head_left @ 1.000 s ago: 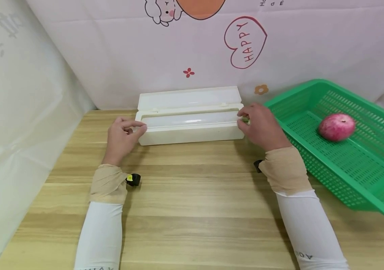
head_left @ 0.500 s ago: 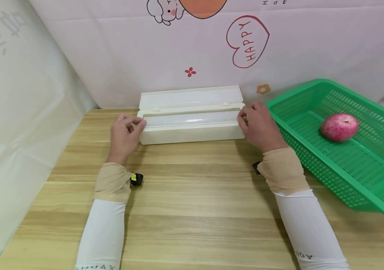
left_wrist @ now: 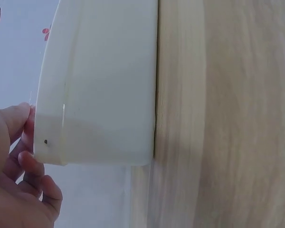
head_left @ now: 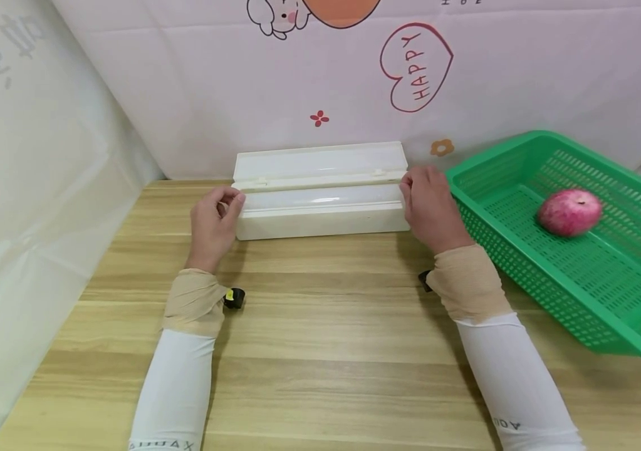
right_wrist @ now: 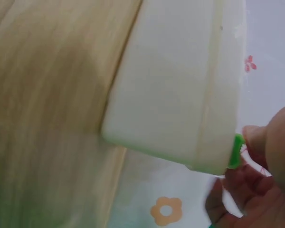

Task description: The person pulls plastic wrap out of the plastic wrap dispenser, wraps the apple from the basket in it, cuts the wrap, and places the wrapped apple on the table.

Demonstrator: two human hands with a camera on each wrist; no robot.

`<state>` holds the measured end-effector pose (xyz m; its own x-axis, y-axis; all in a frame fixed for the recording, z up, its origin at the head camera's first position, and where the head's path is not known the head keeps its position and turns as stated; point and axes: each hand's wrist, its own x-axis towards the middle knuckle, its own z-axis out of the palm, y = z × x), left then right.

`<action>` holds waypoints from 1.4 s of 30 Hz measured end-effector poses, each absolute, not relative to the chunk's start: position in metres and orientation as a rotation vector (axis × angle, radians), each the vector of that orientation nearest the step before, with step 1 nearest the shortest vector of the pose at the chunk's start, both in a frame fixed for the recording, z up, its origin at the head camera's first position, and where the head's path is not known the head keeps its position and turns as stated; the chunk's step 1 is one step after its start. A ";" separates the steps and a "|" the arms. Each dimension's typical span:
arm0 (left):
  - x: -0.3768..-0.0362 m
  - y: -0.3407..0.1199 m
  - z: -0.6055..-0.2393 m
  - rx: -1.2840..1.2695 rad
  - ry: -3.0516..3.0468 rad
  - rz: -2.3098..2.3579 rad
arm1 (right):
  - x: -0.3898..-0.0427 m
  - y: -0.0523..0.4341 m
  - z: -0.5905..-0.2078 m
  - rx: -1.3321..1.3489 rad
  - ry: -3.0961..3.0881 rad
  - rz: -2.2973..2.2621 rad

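A long white plastic box (head_left: 320, 219) lies across the back of the wooden table (head_left: 326, 338), its lid (head_left: 320, 164) folded open against the wall. My left hand (head_left: 215, 222) holds the box's left end, curled fingertips (left_wrist: 23, 121) at the top corner. My right hand (head_left: 430, 210) holds the right end. In the right wrist view its fingertips (right_wrist: 256, 140) pinch at a small green tab (right_wrist: 236, 151) on the box (right_wrist: 180, 80) edge. The head view hides that tab behind the hand. The left wrist view shows the box's (left_wrist: 104, 80) front wall.
A green slotted basket (head_left: 608, 300) stands at the right, close beside my right hand, with a red apple (head_left: 570, 213) inside. A pink printed backdrop (head_left: 354, 94) rises right behind the box and a white sheet (head_left: 27, 188) closes the left side. Bare wood lies in front.
Both hands have closed in a little on the box ends. The green tab, visible by my right fingers earlier, is now covered by that hand in the head view.
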<state>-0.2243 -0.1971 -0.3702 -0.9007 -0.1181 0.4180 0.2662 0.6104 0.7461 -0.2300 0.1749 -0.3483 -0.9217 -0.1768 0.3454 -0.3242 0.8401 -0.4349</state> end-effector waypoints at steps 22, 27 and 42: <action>-0.226 -0.192 -0.372 -0.032 -2.319 -1.257 | -0.244 0.175 -0.363 0.441 -2.490 1.112; -0.228 -0.191 -0.374 -0.049 -2.307 -1.210 | -0.244 0.174 -0.364 0.445 -2.477 1.056; -0.225 -0.191 -0.368 -0.065 -2.321 -1.225 | -0.241 0.169 -0.361 0.334 -2.440 1.040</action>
<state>-0.2251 -0.1912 -0.3684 -0.8683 -0.1896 0.4583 0.2713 0.5919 0.7590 -0.2408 0.1688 -0.3612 -0.8629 -0.0401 0.5037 -0.3912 0.6840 -0.6157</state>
